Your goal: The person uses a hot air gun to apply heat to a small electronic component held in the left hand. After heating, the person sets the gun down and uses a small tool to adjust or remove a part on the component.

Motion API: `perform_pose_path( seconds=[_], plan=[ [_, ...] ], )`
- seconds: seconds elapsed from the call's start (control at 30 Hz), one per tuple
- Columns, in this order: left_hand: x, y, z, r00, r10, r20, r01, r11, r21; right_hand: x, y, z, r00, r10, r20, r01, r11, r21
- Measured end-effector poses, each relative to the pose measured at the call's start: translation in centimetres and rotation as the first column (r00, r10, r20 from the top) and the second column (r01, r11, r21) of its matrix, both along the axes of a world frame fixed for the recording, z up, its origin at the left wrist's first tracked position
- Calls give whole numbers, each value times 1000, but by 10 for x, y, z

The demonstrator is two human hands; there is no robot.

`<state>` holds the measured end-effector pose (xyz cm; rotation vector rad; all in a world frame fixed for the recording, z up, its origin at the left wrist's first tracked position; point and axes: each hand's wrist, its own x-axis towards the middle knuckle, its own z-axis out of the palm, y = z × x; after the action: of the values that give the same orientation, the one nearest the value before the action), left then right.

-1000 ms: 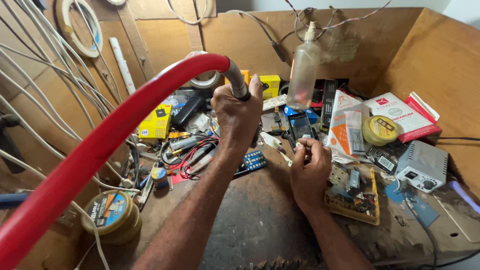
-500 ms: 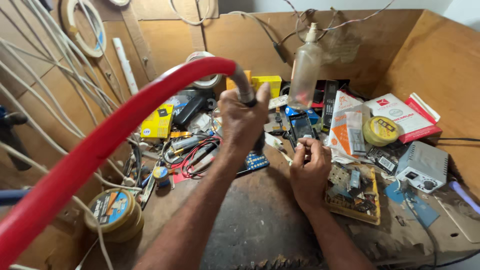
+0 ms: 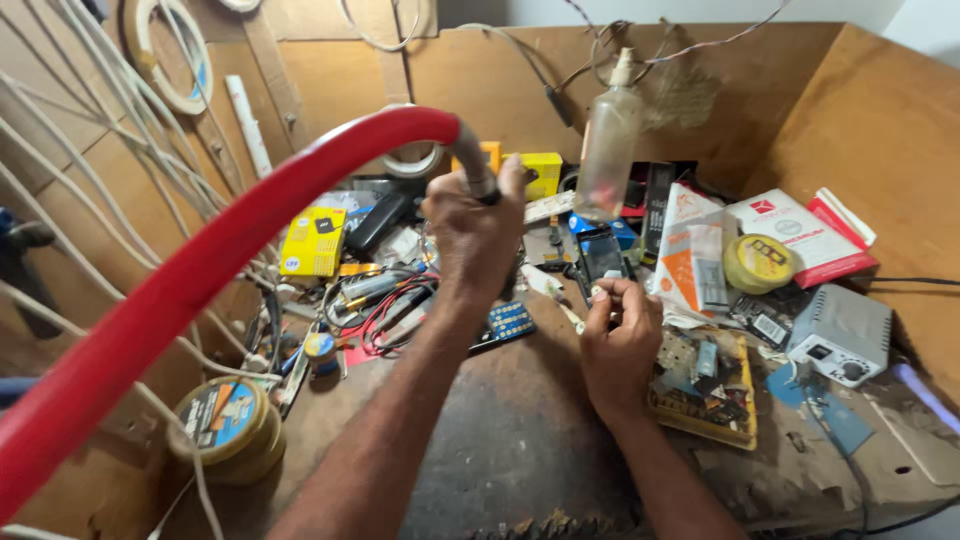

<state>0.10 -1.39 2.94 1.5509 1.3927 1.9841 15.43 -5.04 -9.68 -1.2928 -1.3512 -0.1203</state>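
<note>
Red hose [image 3: 250, 215] gripped by raised left hand [image 3: 475, 225]

I see my left hand [image 3: 475, 225] on the hose [image 3: 230, 260], which comes from the left. My right hand [image 3: 620, 335] is just right of it, before the phone [image 3: 602, 255]. The bottle [image 3: 608, 150] stands behind the phone. The tin [image 3: 225, 425] lies far left, the small box [image 3: 840, 330] far right.
</note>
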Motion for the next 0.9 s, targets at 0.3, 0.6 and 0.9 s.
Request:
perform_pose_path(
  seconds=[0.3,0.6,0.9],
  plan=[
    [-2,1,-1,998,-30,53,26,998,63,-1,1,0,994,13,-109,-20,998,-65],
    [-1,-2,-2,964,-218,151,216,976,31,1,2,-3,999,-16,34,16,1000,-6],
    [-4,-7,-1,962,-243,124,252,966,-55,0,3,-2,999,-9,40,8,999,36]
  ],
)
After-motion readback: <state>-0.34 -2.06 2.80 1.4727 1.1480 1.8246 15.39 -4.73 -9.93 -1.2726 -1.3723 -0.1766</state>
